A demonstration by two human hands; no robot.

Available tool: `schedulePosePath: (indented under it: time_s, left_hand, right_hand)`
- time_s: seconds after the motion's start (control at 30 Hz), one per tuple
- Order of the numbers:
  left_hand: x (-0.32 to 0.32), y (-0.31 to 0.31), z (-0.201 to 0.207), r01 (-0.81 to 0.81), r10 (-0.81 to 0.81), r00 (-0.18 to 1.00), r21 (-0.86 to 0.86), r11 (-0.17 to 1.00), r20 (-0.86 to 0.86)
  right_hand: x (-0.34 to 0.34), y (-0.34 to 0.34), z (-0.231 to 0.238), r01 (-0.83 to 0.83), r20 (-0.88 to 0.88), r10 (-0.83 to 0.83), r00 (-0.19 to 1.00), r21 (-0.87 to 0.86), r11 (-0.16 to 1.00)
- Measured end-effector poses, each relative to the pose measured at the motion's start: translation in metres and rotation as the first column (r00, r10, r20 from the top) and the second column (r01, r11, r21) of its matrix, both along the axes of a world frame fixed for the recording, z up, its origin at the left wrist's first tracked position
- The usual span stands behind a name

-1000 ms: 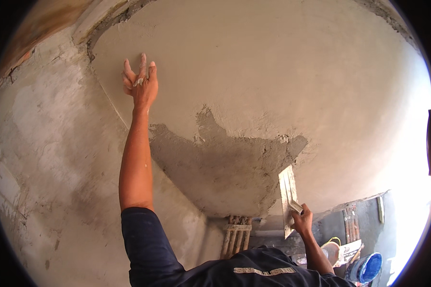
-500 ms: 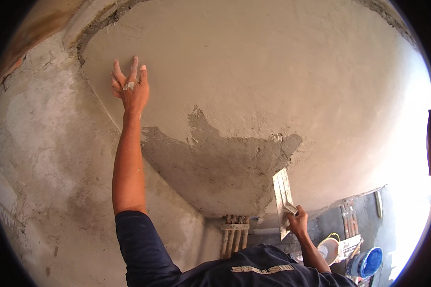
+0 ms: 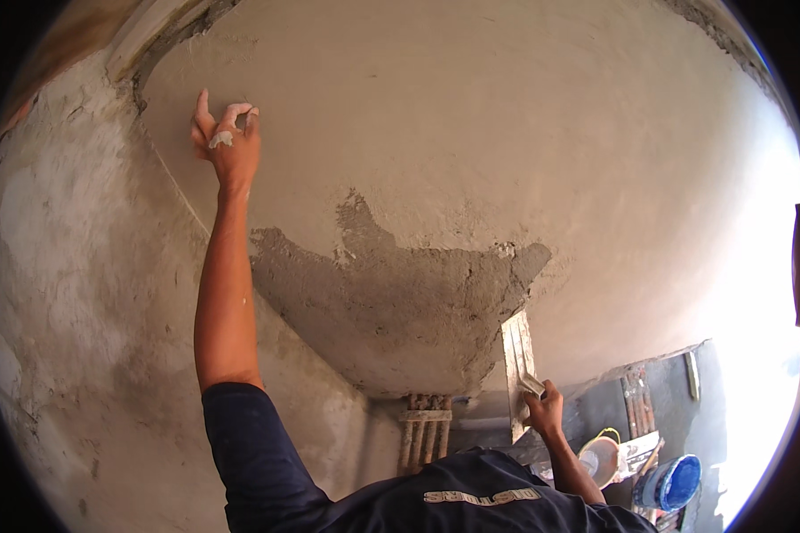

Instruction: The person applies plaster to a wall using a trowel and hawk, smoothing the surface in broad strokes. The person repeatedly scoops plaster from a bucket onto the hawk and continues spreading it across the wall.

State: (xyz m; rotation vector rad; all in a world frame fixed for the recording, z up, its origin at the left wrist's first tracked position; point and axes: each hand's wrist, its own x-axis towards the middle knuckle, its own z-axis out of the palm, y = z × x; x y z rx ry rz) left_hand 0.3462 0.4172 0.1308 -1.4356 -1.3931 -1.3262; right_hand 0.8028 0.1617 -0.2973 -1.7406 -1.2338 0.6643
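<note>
So for smoothing a coat like this, I'd say the big thing is a low blade angle: keep the long, rectangular, pale metal trowel (image 3: 516, 355) nearly flat with just the leading edge lifted, or it'll likely dig in. It's right of bottom centre in the frame, long side near vertical, its upper end by the lower right edge of the rough, dark grey patch (image 3: 391, 293). Can't tell whether the blade actually touches there. My take: work between the smooth, tan-grey plaster (image 3: 471, 115) and that ragged border in long overlapping strokes, pressure even, and feather the edge so there's no ridge. The blade looks smeared, so a quick wipe probably helps too.

Pose-wise, the bare right hand (image 3: 547, 409) sits lower right of centre, fingers wrapped round the trowel's handle, forearm angling up and left from the bottom edge. Looks like a firm enough grip, though I'd keep the wrist loose.

The bare left hand (image 3: 228, 155) is way up in the upper left, arm nearly straight above a dark blue short sleeve (image 3: 258, 444), back of the hand toward the camera. One finger points up while another curls over toward the thumb; can't tell if anything's pinched there or if the fingertips touch the plaster. Pale grey smear (image 3: 220, 139) across the knuckles, fwiw.
</note>
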Motion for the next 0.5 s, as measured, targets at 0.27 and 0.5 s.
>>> schedulePosePath:
  time_s: [0.27, 0.5]
  left_hand:
    - [-0.018, -0.024, -0.061, 0.232, -0.215, 0.94, -0.037, 0.972, 0.263]
    - [-0.036, -0.125, -0.266, 0.398, -0.014, 0.895, -0.786, 0.473, 0.445]
  right_hand:
    - [-0.004, -0.005, 0.013, 0.04, -0.134, -0.039, 0.99, 0.01, 0.999]
    - [-0.007, 0.018, 0.039, -0.22, -0.634, 0.24, 0.735, 0.111, 0.969]
